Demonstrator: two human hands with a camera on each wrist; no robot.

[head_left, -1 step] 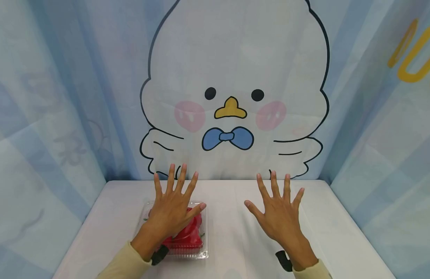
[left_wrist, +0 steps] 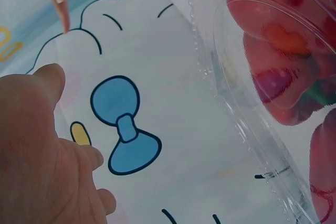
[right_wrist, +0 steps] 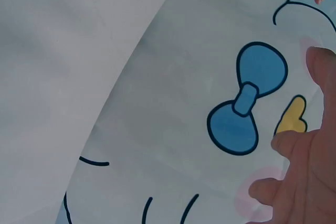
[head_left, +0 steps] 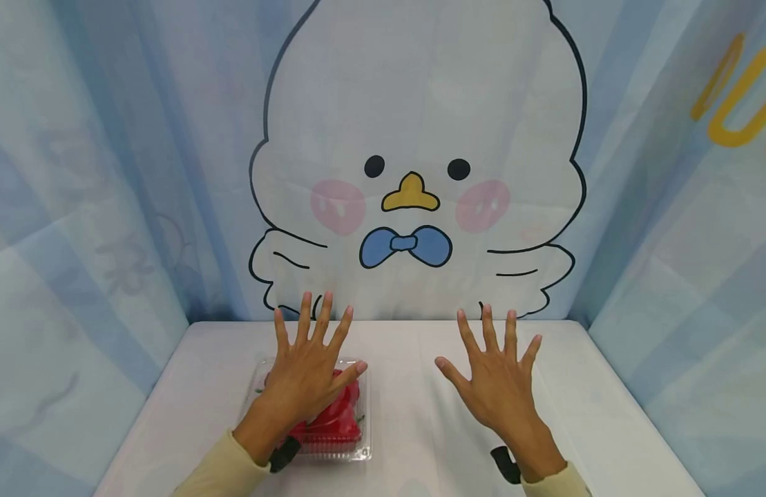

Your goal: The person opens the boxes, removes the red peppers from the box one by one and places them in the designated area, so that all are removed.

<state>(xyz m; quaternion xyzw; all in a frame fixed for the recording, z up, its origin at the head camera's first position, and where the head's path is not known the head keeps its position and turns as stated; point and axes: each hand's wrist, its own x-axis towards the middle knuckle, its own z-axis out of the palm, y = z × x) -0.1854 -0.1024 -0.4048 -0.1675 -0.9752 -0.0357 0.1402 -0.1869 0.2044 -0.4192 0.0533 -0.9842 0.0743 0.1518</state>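
Note:
A clear plastic clamshell box (head_left: 365, 445) sits on the left part of the table. Inside it are glossy red items (head_left: 340, 417) with green bits, possibly peppers; their exact kind is hard to tell. My left hand (head_left: 304, 379) hovers over the box with fingers spread, covering much of it from the head view. In the left wrist view the box's ridged edge (left_wrist: 231, 103) runs beside that hand, apart from it. My right hand (head_left: 497, 386) is held over the table's right part, fingers spread, holding nothing.
The white table (head_left: 407, 386) ends at a back curtain (head_left: 414, 103) printed with a white bird wearing a blue bow tie. Pale blue curtains close in the left (head_left: 78, 276) and right (head_left: 687, 276) sides. Dark straps (head_left: 505, 465) show at both wrists.

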